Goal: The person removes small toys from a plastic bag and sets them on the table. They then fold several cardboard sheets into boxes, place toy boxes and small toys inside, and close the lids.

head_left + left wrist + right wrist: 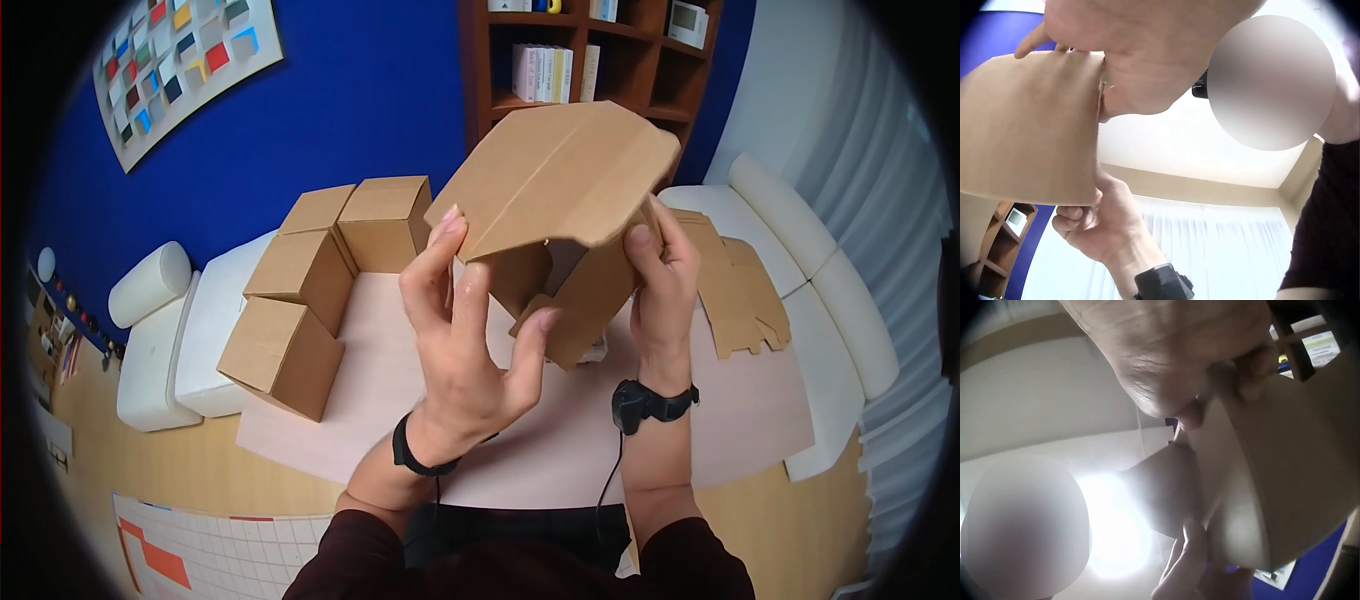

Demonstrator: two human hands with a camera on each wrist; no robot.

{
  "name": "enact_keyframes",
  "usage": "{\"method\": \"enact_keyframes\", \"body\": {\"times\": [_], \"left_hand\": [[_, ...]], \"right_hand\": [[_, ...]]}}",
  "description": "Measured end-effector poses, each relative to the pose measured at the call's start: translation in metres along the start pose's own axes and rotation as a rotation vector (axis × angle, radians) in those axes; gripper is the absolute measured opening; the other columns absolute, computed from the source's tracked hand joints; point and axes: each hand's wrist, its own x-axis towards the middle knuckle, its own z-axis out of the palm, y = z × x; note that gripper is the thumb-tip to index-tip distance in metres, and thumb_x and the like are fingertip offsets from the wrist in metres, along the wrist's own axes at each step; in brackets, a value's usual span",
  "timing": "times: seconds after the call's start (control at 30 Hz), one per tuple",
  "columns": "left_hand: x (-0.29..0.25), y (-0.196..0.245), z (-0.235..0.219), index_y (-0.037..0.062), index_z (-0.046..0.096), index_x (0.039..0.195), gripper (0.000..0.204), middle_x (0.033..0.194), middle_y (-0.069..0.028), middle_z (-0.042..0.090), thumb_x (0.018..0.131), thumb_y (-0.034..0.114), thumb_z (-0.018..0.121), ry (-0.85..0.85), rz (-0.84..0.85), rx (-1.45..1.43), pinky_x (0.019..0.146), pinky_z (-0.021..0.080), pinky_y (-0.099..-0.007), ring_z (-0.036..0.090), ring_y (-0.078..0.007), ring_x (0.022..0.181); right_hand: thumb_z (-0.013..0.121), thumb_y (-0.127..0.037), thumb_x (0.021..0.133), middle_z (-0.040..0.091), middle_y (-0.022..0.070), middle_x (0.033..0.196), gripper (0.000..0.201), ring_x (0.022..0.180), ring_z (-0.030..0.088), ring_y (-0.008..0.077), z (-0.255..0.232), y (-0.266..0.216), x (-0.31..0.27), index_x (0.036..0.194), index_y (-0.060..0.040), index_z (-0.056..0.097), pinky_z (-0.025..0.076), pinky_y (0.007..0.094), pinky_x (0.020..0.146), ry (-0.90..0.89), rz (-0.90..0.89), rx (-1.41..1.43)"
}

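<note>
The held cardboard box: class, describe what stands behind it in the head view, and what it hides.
Behind the held cardboard box is a brown bookshelf with books. The box covers part of the lower shelves; whatever is there cannot be seen.

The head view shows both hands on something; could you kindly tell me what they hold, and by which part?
A partly folded cardboard box: the left hand holds it by its near left corner, the right hand by its right side.
</note>
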Motion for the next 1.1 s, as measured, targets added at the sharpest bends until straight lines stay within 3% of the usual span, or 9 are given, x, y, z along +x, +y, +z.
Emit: {"method": "enact_keyframes", "body": {"times": [0.1, 0.23, 0.4, 0.53, 0.6, 0.8, 0.93, 1.03, 1.1], "left_hand": [[-0.002, 0.001, 0.003, -0.0095, 0.053, 0.139, 0.062, 0.155, -0.0319, 0.037, 0.086, 0.005, 0.084, -0.01, 0.033, 0.048, 0.121, 0.041, -0.0584, 0.043, -0.0558, 0.147], [-0.001, 0.001, 0.008, -0.0094, 0.048, 0.146, 0.069, 0.151, -0.0274, 0.044, 0.089, 0.01, 0.082, 0.057, 0.079, 0.226, 0.119, 0.043, -0.0555, 0.048, -0.0482, 0.146], [0.0, -0.008, 0.015, -0.0032, 0.059, 0.122, 0.036, 0.145, -0.0245, 0.049, 0.088, 0.003, 0.066, 0.297, 0.091, 0.191, 0.117, 0.04, -0.0512, 0.049, -0.038, 0.137], [0.005, -0.009, 0.014, -0.0044, 0.061, 0.118, 0.032, 0.143, -0.0222, 0.05, 0.089, 0.001, 0.073, 0.287, 0.092, 0.174, 0.114, 0.042, -0.0476, 0.053, -0.0341, 0.131], [0.001, -0.014, 0.021, -0.0023, 0.062, 0.111, 0.035, 0.138, -0.0223, 0.047, 0.083, 0.004, 0.081, 0.314, -0.025, 0.084, 0.109, 0.048, -0.0505, 0.054, -0.0376, 0.13], [0.002, -0.014, 0.021, -0.0028, 0.064, 0.138, 0.057, 0.144, -0.021, 0.047, 0.083, -0.003, 0.08, 0.161, -0.015, 0.168, 0.112, 0.045, -0.046, 0.05, -0.0384, 0.136], [-0.001, -0.023, 0.003, -0.003, 0.062, 0.143, 0.06, 0.161, -0.0252, 0.042, 0.085, -0.005, 0.076, -0.056, -0.166, -0.224, 0.12, 0.042, -0.0486, 0.048, -0.0414, 0.146], [-0.001, -0.023, 0.0, -0.0004, 0.061, 0.146, 0.063, 0.161, -0.0262, 0.043, 0.085, -0.007, 0.073, -0.116, -0.156, -0.248, 0.122, 0.041, -0.0497, 0.047, -0.0428, 0.15], [0.0, -0.018, 0.004, -0.0006, 0.069, 0.134, 0.051, 0.161, -0.0267, 0.044, 0.084, -0.008, 0.071, -0.062, -0.157, -0.213, 0.12, 0.044, -0.0505, 0.049, -0.0447, 0.149]], "right_hand": [[0.077, -0.026, 0.105, 0.074, 0.011, 0.13, 0.047, 0.114, 0.069, 0.0165, -0.014, 0.012, 0.001, 0.139, 0.0051, 0.071, 0.054, 0.0302, 0.1, 0.033, 0.081, 0.015], [0.077, -0.025, 0.105, 0.078, 0.0059, 0.113, 0.041, 0.098, 0.07, 0.0111, -0.005, 0.015, -0.006, 0.133, 0.0059, 0.075, 0.056, 0.0265, 0.088, 0.065, 0.124, -0.021], [0.078, -0.024, 0.105, 0.078, 0.003, 0.102, 0.037, 0.091, 0.067, 0.008, 0.013, 0.017, -0.014, 0.126, 0.0063, 0.078, 0.053, 0.0239, 0.082, 0.131, 0.107, 0.04], [0.079, -0.025, 0.105, 0.078, 0.0034, 0.102, 0.038, 0.092, 0.068, 0.0089, 0.01, 0.016, -0.016, 0.126, 0.0059, 0.079, 0.054, 0.0245, 0.084, 0.182, 0.052, -0.022], [0.078, -0.023, 0.105, 0.079, 0.0037, 0.102, 0.035, 0.092, 0.068, 0.0094, 0.011, 0.008, -0.017, 0.125, 0.0057, 0.079, 0.054, 0.0249, 0.085, 0.213, 0.011, -0.112], [0.078, -0.012, 0.104, 0.08, 0.0052, 0.101, 0.023, 0.093, 0.069, 0.0107, 0.007, 0.01, -0.016, 0.121, 0.0033, 0.081, 0.055, 0.0265, 0.086, 0.305, -0.141, -0.225], [0.077, -0.008, 0.103, 0.081, 0.0064, 0.101, 0.02, 0.093, 0.07, 0.0113, -0.001, 0.004, -0.014, 0.12, 0.0019, 0.081, 0.056, 0.0264, 0.086, 0.342, -0.213, -0.373], [0.076, -0.006, 0.103, 0.082, 0.0082, 0.103, 0.019, 0.094, 0.073, 0.0128, -0.003, 0.002, -0.01, 0.12, 0.0013, 0.082, 0.057, 0.0269, 0.087, 0.341, -0.29, -0.419], [0.076, -0.004, 0.103, 0.083, 0.0095, 0.105, 0.019, 0.095, 0.074, 0.0142, 0.001, 0.005, -0.01, 0.12, 0.0012, 0.082, 0.058, 0.0276, 0.088, 0.338, -0.359, -0.428]]}}
